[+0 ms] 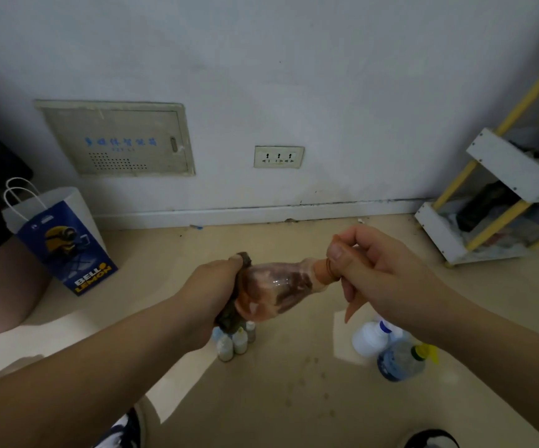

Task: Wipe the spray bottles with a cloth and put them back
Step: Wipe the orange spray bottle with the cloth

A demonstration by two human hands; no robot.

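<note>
Over beige flooring [294, 389], the right hand [381, 273] is gripping the spray bottle [274, 286] by its head, steadying it while the left hand [210, 286] is clenching a dark cloth [228, 319] round its base.

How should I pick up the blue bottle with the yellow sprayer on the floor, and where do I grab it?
Grab the blue bottle by its narrow neck, just under the yellow sprayer, reaching down from above. It seems to stand upright, so the neck is on top and easy to wrap. The white bottle crowds one side, leaving less room there.
</note>
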